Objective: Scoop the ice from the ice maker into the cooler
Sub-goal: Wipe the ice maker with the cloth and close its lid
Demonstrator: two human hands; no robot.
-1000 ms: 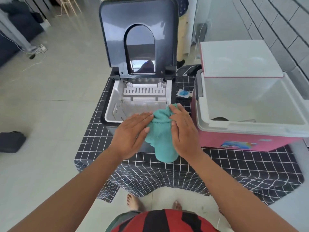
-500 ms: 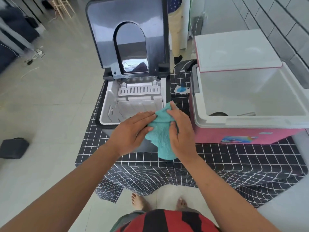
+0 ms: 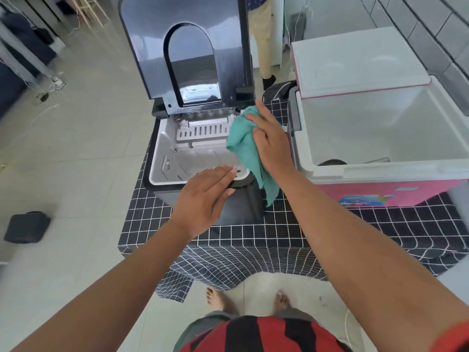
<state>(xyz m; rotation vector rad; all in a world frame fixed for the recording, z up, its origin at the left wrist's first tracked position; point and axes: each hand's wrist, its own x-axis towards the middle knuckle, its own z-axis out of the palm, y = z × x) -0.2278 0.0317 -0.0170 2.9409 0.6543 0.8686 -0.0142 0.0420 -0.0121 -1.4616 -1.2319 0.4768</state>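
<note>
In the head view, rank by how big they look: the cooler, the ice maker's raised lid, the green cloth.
1. Cooler, largest, though partly cut off at the frame's right edge.
2. Ice maker lid.
3. Green cloth, clearly smallest, held in the right hand.

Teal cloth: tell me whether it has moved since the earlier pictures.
Yes. The teal cloth, held by the right hand, went from the ice maker's front edge toward its back right corner.

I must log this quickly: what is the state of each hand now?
Left hand: open, fingers straight, resting on the ice maker's front rim.
Right hand: holding the teal cloth.
</note>
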